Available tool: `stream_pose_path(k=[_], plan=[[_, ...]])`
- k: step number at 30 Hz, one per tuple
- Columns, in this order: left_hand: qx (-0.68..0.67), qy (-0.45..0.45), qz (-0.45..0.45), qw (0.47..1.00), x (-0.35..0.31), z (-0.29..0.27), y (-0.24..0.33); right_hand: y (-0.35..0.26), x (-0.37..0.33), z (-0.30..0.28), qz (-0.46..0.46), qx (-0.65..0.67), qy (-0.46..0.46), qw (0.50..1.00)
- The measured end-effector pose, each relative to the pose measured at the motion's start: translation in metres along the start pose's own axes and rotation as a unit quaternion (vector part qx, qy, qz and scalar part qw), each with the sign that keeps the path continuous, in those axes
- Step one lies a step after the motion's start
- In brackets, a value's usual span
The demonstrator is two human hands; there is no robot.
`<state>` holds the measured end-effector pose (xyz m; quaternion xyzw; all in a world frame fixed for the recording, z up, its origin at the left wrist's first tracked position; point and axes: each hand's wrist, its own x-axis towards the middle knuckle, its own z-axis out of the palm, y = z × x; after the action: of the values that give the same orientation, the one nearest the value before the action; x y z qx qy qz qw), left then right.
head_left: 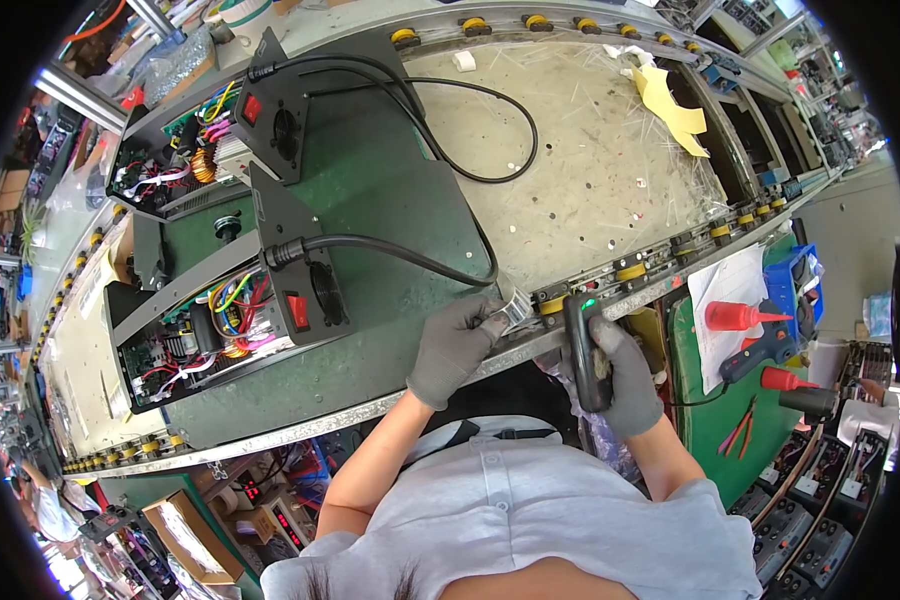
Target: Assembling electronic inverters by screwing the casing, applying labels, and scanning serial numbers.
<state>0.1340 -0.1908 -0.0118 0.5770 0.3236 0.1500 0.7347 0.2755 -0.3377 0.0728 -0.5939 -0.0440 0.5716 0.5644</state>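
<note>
My left hand [454, 350], in a grey glove, pinches a small silvery, see-through piece [516, 306] at the conveyor's near edge; its exact kind is unclear. Wrapped in my gloved right hand [630, 380] is a black handheld device [587, 352] with a green light at its top, shaped like a barcode scanner. To the left, two open black power units [315, 305] stand on a green board [400, 220]. Each has a red rocker switch, a fan and colourful wiring. A black power cord [410, 256] is plugged into the nearer unit, another cord [515, 105] into the farther one.
Yellow rollers [630, 271] line the conveyor's rails. Torn yellow paper [670, 112] lies at its far right. On a green side table [710, 440] are red-tipped bottles [740, 317], a dark power tool [755, 358] and a blue bin [800, 285]. A carton [192, 540] sits below left.
</note>
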Motion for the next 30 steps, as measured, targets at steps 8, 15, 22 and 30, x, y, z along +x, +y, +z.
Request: stream_pose_path(k=[8, 15, 22, 30], plan=[[0.105, 0.014, 0.065, 0.992, 0.001, 0.000, -0.003, 0.007, -0.002, 0.005, 0.210, 0.082, -0.066, 0.972], [0.080, 0.020, 0.018, 0.996, -0.003, 0.003, 0.009, 0.008, 0.000, 0.008, 0.214, 0.064, -0.050, 0.973], [0.093, 0.032, 0.038, 0.994, -0.004, 0.004, 0.009, 0.012, 0.002, 0.005, 0.206, 0.075, -0.073, 0.973], [0.042, -0.011, 0.018, 0.999, -0.004, 0.000, 0.010, 0.007, 0.009, 0.003, 0.104, 0.045, -0.012, 0.993]])
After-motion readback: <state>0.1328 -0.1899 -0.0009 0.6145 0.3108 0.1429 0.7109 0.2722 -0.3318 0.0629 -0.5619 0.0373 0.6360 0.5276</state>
